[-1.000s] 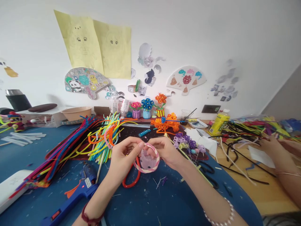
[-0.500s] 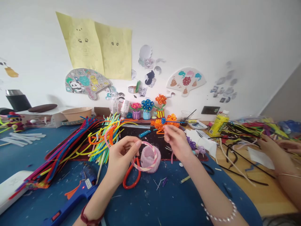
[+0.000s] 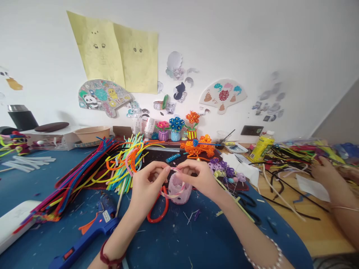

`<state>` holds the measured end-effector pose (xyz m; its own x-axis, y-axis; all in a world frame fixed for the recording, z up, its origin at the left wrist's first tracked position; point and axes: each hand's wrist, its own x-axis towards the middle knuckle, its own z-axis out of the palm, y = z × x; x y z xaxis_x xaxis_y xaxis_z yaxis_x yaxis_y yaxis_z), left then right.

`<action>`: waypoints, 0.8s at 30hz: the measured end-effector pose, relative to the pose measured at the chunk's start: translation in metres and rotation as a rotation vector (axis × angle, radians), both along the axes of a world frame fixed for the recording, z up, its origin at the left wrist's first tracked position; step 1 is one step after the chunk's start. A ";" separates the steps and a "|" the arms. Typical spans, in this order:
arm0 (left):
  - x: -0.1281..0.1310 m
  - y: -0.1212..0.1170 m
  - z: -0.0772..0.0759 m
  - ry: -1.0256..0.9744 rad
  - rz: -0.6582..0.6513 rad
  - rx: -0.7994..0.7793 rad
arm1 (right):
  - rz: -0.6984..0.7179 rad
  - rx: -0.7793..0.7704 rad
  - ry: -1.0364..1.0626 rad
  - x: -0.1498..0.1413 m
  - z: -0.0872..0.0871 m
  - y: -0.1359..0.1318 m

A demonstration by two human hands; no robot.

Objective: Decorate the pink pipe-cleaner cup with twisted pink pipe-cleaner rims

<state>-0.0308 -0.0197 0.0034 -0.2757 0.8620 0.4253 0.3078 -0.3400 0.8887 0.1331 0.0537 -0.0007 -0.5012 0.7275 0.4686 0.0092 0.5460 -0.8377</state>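
My left hand (image 3: 147,184) and my right hand (image 3: 196,178) meet above a small pale pink pipe-cleaner basket (image 3: 178,192) on the blue table mat (image 3: 179,239). Both pinch the basket's pink-and-white twisted handle (image 3: 175,170) at its top, fingers closed on it. A red pipe-cleaner loop (image 3: 158,209) lies just under my left hand. A blue hot glue gun (image 3: 92,231) lies at the near left of my left wrist.
A big pile of coloured pipe cleaners (image 3: 92,168) spreads at the left. Small pipe-cleaner flower pots (image 3: 176,130) stand by the wall, orange flowers (image 3: 199,147) and purple flowers (image 3: 223,168) behind my hands. Another person's hand (image 3: 327,172) works among dark pipe cleaners at the right, near a yellow bottle (image 3: 260,145).
My right hand reached back toward the orange flowers, then returned to the basket handle. The basket now stands more upright on the mat, handle pinched by both hands.
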 end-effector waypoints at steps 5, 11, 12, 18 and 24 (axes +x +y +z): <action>0.001 0.000 -0.001 0.039 0.000 0.008 | -0.201 0.382 -0.004 -0.004 -0.001 -0.009; 0.000 0.000 -0.001 0.085 0.005 0.023 | -0.275 0.629 -0.018 -0.005 -0.004 -0.010; 0.000 0.000 -0.001 0.095 0.007 0.026 | -0.274 0.648 -0.028 -0.005 -0.005 -0.010; 0.001 0.000 -0.002 0.159 0.019 0.050 | -0.252 0.679 -0.055 -0.003 -0.003 -0.008; -0.001 -0.001 -0.002 0.245 0.058 0.073 | -0.198 0.619 -0.084 -0.001 0.001 -0.010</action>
